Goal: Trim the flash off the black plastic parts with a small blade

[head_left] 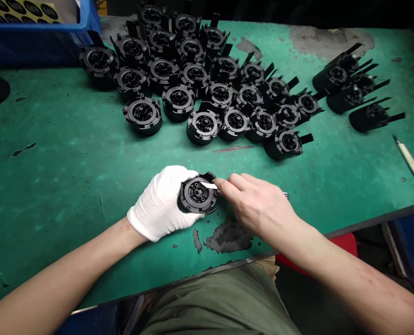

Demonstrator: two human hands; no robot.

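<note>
Tabletop (pixel 70 153): green, peeling
Left hand (pixel 163 200): cloth-gloved, gripping 1 round black housing (pixel 197 197)
Right hand (pixel 257 200): bare, pinching 1 pointed blade (pixel 209 185)

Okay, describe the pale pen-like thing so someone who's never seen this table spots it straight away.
On the green table, go right, past the large cluster of black parts, to the smaller group. Just nearer the camera, off to its right, lies the pen-like stick. Unlike the chunky black parts, it is slim and pale with dark ends.
</note>
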